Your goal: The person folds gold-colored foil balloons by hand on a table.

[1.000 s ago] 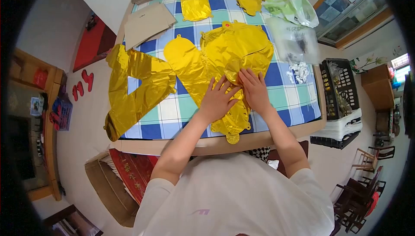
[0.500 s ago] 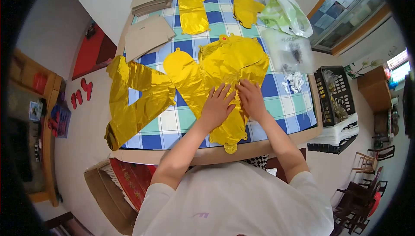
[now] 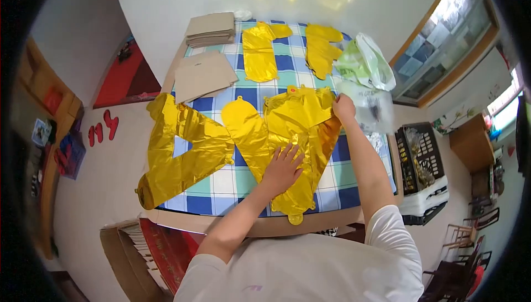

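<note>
A large gold foil balloon (image 3: 290, 122), flat and creased, lies on the checked tablecloth (image 3: 214, 183) in front of me. My left hand (image 3: 283, 170) rests flat on its middle with the fingers stretched out. At the balloon's upper right edge, my right hand (image 3: 344, 109) pinches the foil, and a flap there is folded over. The fingertips are partly hidden. Left of it spreads another flat gold foil piece (image 3: 207, 163) with a triangular gap. Two folded gold foil pieces, one on the left (image 3: 259, 55) and one on the right (image 3: 319, 53), lie at the back.
Stacked cardboard (image 3: 210, 28) and loose cardboard sheets (image 3: 204, 75) lie at the back left. A green-white plastic bag (image 3: 362, 64) and a clear bag (image 3: 368, 108) lie on the right. Black crates (image 3: 423, 152) stand beside the table, an open carton (image 3: 124, 252) below its front edge.
My right hand has moved up and right from the balloon's middle to its upper right edge and folded the foil there. My left hand stays on the balloon. The view has tilted upward.
</note>
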Tool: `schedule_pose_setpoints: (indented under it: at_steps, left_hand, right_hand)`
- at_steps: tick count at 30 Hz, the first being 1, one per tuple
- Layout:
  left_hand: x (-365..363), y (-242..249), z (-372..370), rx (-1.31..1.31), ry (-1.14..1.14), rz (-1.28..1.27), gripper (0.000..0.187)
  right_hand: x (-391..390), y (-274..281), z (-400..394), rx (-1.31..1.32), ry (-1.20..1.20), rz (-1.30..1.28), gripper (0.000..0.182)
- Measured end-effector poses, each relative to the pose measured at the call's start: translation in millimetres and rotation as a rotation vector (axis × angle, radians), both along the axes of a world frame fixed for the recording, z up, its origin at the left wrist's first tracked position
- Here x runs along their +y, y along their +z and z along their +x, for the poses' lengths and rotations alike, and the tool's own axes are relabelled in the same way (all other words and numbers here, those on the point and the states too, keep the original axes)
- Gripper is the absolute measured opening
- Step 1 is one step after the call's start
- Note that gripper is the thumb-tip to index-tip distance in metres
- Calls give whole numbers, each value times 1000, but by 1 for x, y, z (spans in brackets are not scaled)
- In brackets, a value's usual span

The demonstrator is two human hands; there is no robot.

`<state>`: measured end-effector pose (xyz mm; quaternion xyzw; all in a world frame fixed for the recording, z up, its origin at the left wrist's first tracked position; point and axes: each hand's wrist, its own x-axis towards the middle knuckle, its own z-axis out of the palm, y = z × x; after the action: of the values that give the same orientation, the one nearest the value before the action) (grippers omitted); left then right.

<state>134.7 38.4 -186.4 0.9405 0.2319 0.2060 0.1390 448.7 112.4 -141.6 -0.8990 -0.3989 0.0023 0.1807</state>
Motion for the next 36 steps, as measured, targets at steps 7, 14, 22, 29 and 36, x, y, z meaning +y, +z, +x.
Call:
schedule_pose_setpoints:
  at_steps: [7, 14, 22, 29, 36]
  left_hand:
    - [-2, 0, 0, -17, -3, 3, 44]
    - [-2, -3, -1, -4, -5, -15, 45]
    - [-4, -4, -1, -18, -4, -36, 46]
    - [-2, 0, -1, 2, 2, -29, 45]
    - [-1, 0, -1, 18, 0, -28, 45]
  right_hand:
    - [21, 42, -24, -20, 310, -49, 21]
    - [2, -1, -42, 15, 448, 230, 24]
    - [-46, -43, -107, -200, 695, 207, 39]
    - [-20, -32, -85, -108, 435, 304, 34]
    - [25, -6, -33, 117, 163, -5, 29]
